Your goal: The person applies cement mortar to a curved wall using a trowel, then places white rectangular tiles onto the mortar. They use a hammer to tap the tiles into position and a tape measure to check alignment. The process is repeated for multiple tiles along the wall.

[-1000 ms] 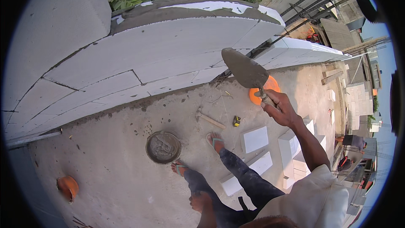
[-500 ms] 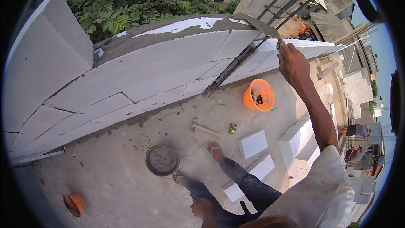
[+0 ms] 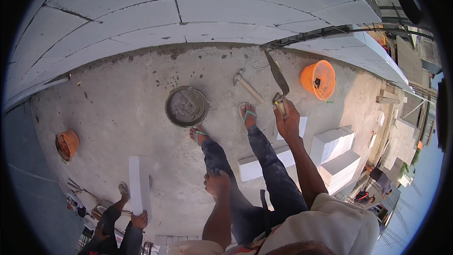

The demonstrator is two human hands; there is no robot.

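Observation:
My right hand (image 3: 288,120) is closed around the handle of a trowel (image 3: 278,76), whose long, mortar-grey blade points away toward the wall foot. Left of it, my left hand (image 3: 217,182) hangs over my thigh with its fingers curled in and nothing showing in them. Beyond my feet sits a round black basin (image 3: 188,107) of wet grey mortar. Between basin and trowel lies a hammer (image 3: 248,86) with a wooden handle. A white block wall (image 3: 222,12) with thin grey joints spans the far side.
An orange bucket (image 3: 309,78) stands right of the trowel, a smaller one (image 3: 69,144) far left. White blocks (image 3: 339,156) are stacked to the right; a long block (image 3: 252,167) lies by my legs. At lower left a co-worker's hand (image 3: 139,219) holds an upright white block (image 3: 137,184).
My right hand and trowel have come down from the mortar-covered wall top to above the floor. The view has tilted downward, and a co-worker with a block now shows at lower left.

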